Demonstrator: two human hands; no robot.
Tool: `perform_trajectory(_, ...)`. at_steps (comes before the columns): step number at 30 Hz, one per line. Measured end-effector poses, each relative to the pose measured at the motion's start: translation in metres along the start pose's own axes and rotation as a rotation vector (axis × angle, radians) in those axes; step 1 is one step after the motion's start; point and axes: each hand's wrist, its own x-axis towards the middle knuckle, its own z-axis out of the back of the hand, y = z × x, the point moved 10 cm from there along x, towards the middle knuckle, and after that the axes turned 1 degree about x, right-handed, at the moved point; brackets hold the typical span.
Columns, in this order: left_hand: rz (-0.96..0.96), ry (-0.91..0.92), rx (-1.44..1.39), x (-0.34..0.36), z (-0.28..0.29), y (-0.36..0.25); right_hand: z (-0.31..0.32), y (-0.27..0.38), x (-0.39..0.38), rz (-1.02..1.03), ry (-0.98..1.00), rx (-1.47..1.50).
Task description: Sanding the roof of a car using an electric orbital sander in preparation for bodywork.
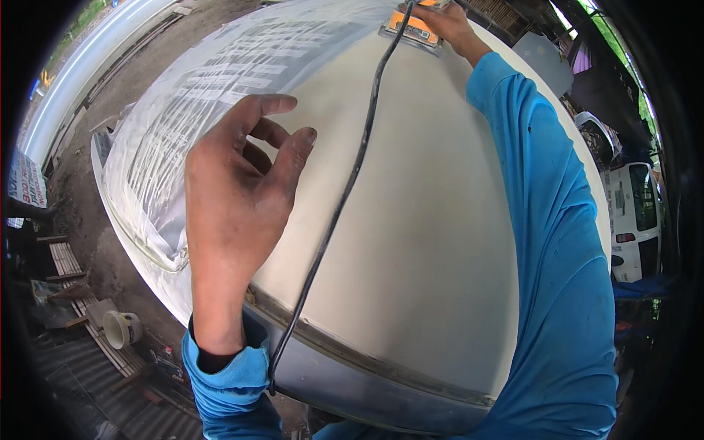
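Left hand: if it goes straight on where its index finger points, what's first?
Likely the black cord, crossing the cream panel right of the left hand; depth is unclear, so the hand might pass above.

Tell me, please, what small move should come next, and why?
Perhaps the left hand should ease the black cord aside: that hand looks empty, and the cord crosses in front of both the cream panel and the orange power tool held by the right hand.

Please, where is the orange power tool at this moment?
In the head view, the orange power tool is at the top edge, slightly right of centre, on the pale panel, held by the right hand.
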Motion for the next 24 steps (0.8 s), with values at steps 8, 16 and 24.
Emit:
perform_trajectory(8, -0.033, 0.007, -0.006, 0.0, -0.002, 0.0, 0.088, -0.024, -0.03, -0.099, -0.197, -0.565)
perform_trajectory(16, -0.033, -0.008, 0.022, 0.002, -0.001, 0.001, 0.204, -0.04, -0.153, -0.3, -0.114, -0.226)
perform_trajectory(24, -0.031, 0.016, 0.043, 0.004, -0.004, 0.004, 0.313, -0.027, -0.304, -0.402, -0.233, -0.135)
